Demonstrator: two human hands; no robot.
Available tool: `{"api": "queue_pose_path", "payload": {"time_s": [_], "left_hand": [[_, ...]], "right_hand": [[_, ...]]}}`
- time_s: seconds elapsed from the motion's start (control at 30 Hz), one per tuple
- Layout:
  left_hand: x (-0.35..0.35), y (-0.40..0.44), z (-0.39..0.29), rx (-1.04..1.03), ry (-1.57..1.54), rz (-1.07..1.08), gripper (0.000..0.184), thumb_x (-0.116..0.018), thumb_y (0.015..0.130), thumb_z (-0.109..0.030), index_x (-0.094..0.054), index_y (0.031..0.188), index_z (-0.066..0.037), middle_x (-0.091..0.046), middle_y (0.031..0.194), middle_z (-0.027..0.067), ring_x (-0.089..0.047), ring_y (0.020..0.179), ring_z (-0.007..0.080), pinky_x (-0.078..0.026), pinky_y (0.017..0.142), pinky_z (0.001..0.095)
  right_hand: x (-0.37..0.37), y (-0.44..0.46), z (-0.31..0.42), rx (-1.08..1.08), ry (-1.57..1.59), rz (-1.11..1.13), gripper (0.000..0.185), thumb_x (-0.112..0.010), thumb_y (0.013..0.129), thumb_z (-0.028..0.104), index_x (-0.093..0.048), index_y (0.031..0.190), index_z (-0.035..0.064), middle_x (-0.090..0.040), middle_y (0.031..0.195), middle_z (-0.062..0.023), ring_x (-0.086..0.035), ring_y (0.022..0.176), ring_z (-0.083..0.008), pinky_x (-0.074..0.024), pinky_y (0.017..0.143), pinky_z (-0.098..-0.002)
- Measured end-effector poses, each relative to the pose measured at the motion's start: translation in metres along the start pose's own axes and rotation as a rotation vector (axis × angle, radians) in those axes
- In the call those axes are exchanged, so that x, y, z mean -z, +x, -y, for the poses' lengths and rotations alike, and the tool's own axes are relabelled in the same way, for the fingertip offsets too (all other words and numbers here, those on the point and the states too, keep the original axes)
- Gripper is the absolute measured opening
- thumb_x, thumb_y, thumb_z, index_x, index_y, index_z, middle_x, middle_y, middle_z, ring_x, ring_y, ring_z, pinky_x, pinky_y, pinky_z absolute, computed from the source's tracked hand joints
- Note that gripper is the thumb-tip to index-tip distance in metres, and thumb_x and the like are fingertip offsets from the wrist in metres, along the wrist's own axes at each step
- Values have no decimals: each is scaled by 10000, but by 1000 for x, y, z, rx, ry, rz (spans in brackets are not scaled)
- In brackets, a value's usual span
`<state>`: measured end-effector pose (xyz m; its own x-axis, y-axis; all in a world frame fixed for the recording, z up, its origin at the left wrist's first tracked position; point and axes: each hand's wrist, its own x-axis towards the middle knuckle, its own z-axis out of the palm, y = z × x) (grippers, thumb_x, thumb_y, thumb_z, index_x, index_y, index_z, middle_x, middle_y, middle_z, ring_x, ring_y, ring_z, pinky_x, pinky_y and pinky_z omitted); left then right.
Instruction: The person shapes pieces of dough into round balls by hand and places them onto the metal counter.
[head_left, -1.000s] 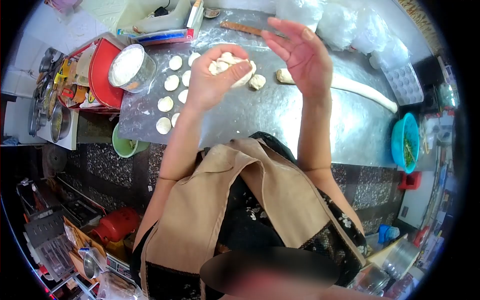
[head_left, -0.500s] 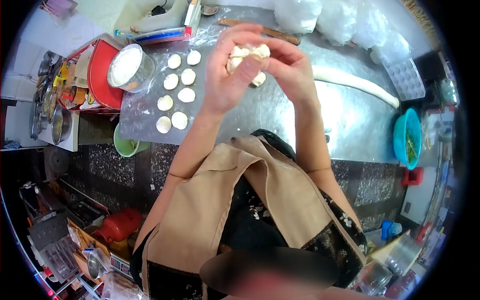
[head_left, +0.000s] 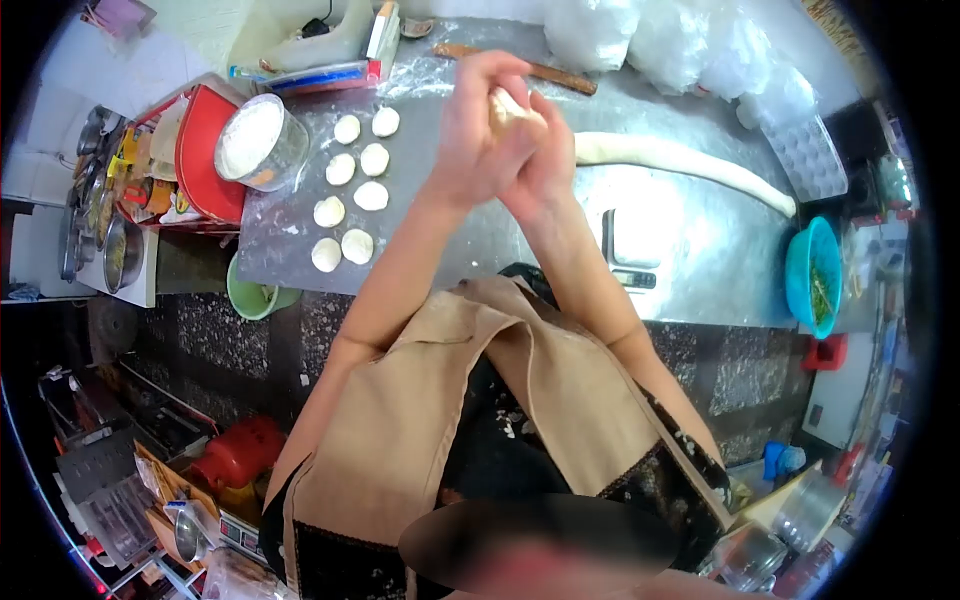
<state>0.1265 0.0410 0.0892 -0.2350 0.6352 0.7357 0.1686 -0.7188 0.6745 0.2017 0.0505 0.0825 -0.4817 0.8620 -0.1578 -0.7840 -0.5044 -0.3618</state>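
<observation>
Above the metal table, a piece of dough point(head_left: 508, 110) is enclosed between my two hands, mostly hidden by them. My left hand point(head_left: 470, 145) curls around it from the left, thumb across its near side. From the right, my right hand point(head_left: 548, 165) closes against it, fingers bent and pressed to the left hand. Several round white dough balls point(head_left: 340, 168) lie in two rows to the left of my hands. A long dough roll point(head_left: 680, 158) stretches to the right from behind my right hand.
A flour tub point(head_left: 250, 140) and a red basket point(head_left: 215, 150) stand left. A kitchen scale point(head_left: 636, 235) sits right of my forearms. Behind are a wooden stick point(head_left: 560, 78) and plastic bags point(head_left: 675, 45). At the right edge are a turquoise basin point(head_left: 815, 280) and a white moulded tray point(head_left: 808, 160).
My right hand has moved left and closed against my left hand, covering more of the dough. The kitchen scale, hidden before by my right forearm, now shows.
</observation>
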Motion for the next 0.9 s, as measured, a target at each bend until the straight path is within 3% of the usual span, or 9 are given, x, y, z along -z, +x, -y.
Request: {"api": "queue_pose_path", "payload": {"time_s": [0.13,0.17,0.27,0.4,0.47,0.57,0.7,0.87,0.9], "left_hand": [[-5,-10,-9,13,243,-10,370,-672,808,-272,-537,1045,-21,-586,836,52,-547,769,134,-451,792,287],[4,-2,5,-360,466,71,355,-629,845,-214,-527,1113,-5,-633,877,87,-590,808,151,-481,761,294],[3,-3,-6,-10,334,-12,331,-572,877,-154,-529,1164,6,-657,945,127,-619,839,168,-502,732,293],[-3,-3,-9,-216,335,-8,382,-440,859,-16,-490,1237,10,-654,991,145,-637,849,215,-508,726,297],[7,-2,-9,-326,513,273,539,-421,817,9,-336,1349,1,-558,1187,187,-571,1042,254,-469,839,329],[13,-4,-16,46,-340,85,726,-432,791,54,-77,1419,-29,-183,1453,202,-242,1323,244,-318,1016,372],[-9,-12,-12,225,-239,-298,607,-342,815,90,-163,1391,18,-376,1338,267,-398,1240,314,-343,1018,405],[14,-4,-13,4,-88,-212,594,-305,774,112,-256,1360,27,-476,1268,228,-461,1191,321,-351,1015,424],[20,-2,-8,-217,280,34,591,-321,767,79,-284,1355,26,-455,1294,213,-424,1225,303,-304,1040,436]], "right_hand": [[3,-3,0,54,-68,73,414,-299,942,340,-470,1124,9,-541,1131,-103,-536,1055,-223,-437,895,-361],[-2,-7,-3,184,-252,55,530,-254,944,420,-460,1171,-11,-539,1144,-128,-526,1080,-244,-406,936,-364],[-7,-10,2,28,-79,189,569,-251,933,467,-461,1178,-2,-539,1162,-120,-529,1079,-234,-401,940,-360],[-6,-7,4,-100,54,183,595,-286,911,480,-458,1192,-15,-553,1150,-143,-531,1086,-252,-401,952,-374],[-18,-15,4,58,-183,23,549,-326,894,414,-487,1176,-28,-559,1138,-158,-529,1089,-264,-405,953,-373],[1,1,-1,126,-104,154,488,-371,830,272,-513,1173,-45,-552,1158,-167,-523,1085,-259,-395,953,-337],[-1,-4,-18,592,-568,246,557,-386,844,300,-433,1274,-51,-517,1227,-161,-492,1136,-244,-348,997,-342],[10,6,-27,456,-339,192,583,-287,874,371,-388,1322,12,-450,1303,-145,-417,1212,-238,-317,1020,-355],[6,5,-26,272,-168,203,547,-333,874,359,-428,1278,4,-499,1237,-140,-469,1155,-250,-355,989,-350]]}}
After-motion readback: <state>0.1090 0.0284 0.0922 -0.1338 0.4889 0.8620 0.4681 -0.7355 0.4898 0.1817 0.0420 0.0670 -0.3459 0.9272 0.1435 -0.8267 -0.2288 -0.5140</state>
